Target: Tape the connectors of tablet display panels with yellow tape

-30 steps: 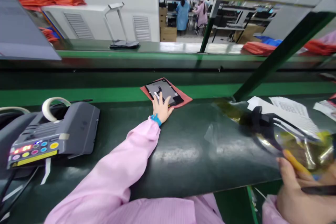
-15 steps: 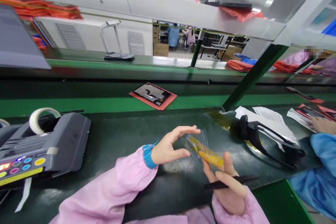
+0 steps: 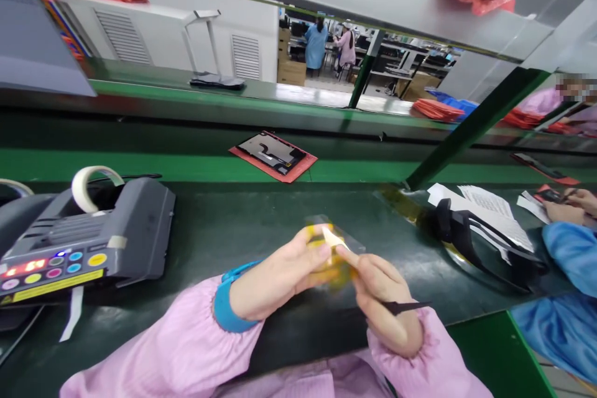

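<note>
Both my hands meet over the dark green bench in front of me. Pinched in my left hand, which wears a blue wristband, is a clear plastic film with yellow parts, blurred by motion. My right hand has its thumb and finger on the same film, at a small white piece. Dark tweezers are tucked in the palm of that hand and point to the right. Beyond the hands, a flat panel with a black flex cable rests on a red sheet.
A grey tape dispenser with a tape roll stands at left. To the right are printed papers and a black visor-like frame. A green post rises behind them. A co-worker's blue sleeve is at far right.
My left hand has gone from spread fingers to gripping the film, and my right hand has moved left and up to meet it. The view has shifted slightly.
</note>
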### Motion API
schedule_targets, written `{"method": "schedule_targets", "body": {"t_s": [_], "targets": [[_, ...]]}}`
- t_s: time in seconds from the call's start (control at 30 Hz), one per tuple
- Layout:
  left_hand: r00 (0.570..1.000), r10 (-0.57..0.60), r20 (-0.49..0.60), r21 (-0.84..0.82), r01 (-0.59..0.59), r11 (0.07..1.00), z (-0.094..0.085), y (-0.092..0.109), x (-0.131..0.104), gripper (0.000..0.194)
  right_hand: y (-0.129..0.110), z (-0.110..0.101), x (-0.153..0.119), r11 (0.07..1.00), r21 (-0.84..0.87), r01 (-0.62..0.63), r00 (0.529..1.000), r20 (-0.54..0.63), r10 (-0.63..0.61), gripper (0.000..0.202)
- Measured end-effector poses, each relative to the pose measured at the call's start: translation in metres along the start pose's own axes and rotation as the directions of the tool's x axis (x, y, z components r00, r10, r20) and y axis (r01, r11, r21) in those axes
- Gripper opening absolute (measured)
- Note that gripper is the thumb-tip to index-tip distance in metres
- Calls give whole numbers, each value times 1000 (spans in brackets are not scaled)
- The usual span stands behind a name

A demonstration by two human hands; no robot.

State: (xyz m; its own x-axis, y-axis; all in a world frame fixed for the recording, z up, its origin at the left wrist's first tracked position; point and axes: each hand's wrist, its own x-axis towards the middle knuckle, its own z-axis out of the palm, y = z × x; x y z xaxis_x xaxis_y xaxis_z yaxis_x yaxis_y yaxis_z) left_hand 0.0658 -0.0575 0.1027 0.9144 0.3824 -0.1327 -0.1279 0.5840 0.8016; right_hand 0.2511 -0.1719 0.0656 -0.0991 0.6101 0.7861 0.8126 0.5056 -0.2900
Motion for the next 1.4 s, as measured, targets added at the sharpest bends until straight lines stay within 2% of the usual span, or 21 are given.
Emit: {"method": "schedule_targets", "body": {"t_s": [0.1, 0.17, 0.2, 0.27, 0.33, 0.4, 0.47, 0.57, 0.63, 0.7, 0.8, 0.93, 1.03, 1.23, 1.4], "targets": [[997, 70, -45, -6, -71, 997, -1, 7, -5, 76, -13, -2, 29, 967, -123, 223, 970, 127, -208, 32], [994, 95, -56, -14, -96, 995, -7, 8, -3, 70, -15, -10, 42, 967, -99, 237, 953, 220, -211, 7], [992, 110, -54, -12, -110, 994, -9, 8, -2, 67, -15, -15, 46, 979, -37, 203, 948, 258, -186, 9], [989, 130, -69, 53, -127, 991, -12, 9, 0, 63, -14, -27, 52, 986, 101, 132, 943, 294, -157, 27], [993, 104, -62, 127, -95, 987, -12, 9, 0, 62, -15, -34, 57, 985, 140, 99, 958, 254, -132, 28], [995, 91, -28, 215, -83, 973, -9, 9, -2, 56, -16, -34, 64, 993, 70, 99, 981, 161, -109, 28], [994, 108, 3, 305, -104, 947, -5, 10, -5, 43, -17, -27, 69, 996, -15, 93, 990, 105, -91, 28], [992, 129, 0, 441, -116, 890, -2, 13, -12, 26, -18, -14, 75, 992, -95, 85, 993, 90, -77, 29], [985, 172, -1, 557, -143, 818, -1, 16, -16, 26, -18, -9, 76, 989, -122, 80, 995, 67, -72, 32], [972, 235, 11, 685, -179, 706, -1, 19, -20, 28, -17, -7, 75, 989, -123, 83, 996, 55, -77, 34], [960, 280, 26, 795, -190, 577, -2, 23, -22, 30, -18, -9, 72, 987, -124, 106, 993, 57, -99, 34], [942, 331, 58, 859, -216, 464, -4, 26, -22, 34, -20, -9, 69, 982, -134, 130, 991, 24, -128, 27], [937, 341, 78, 886, -221, 407, -3, 27, -25, 37, -22, -6, 69, 990, -78, 116, 992, 60, -112, 29], [935, 337, 107, 880, -247, 406, -2, 30, -29, 33, -31, -6, 75, 998, -36, 54, 998, 43, -52, 37], [937, 329, 119, 876, -255, 409, -4, 31, -29, 35, -33, -11, 80, 998, -17, 66, 992, 107, -64, 37]]}}
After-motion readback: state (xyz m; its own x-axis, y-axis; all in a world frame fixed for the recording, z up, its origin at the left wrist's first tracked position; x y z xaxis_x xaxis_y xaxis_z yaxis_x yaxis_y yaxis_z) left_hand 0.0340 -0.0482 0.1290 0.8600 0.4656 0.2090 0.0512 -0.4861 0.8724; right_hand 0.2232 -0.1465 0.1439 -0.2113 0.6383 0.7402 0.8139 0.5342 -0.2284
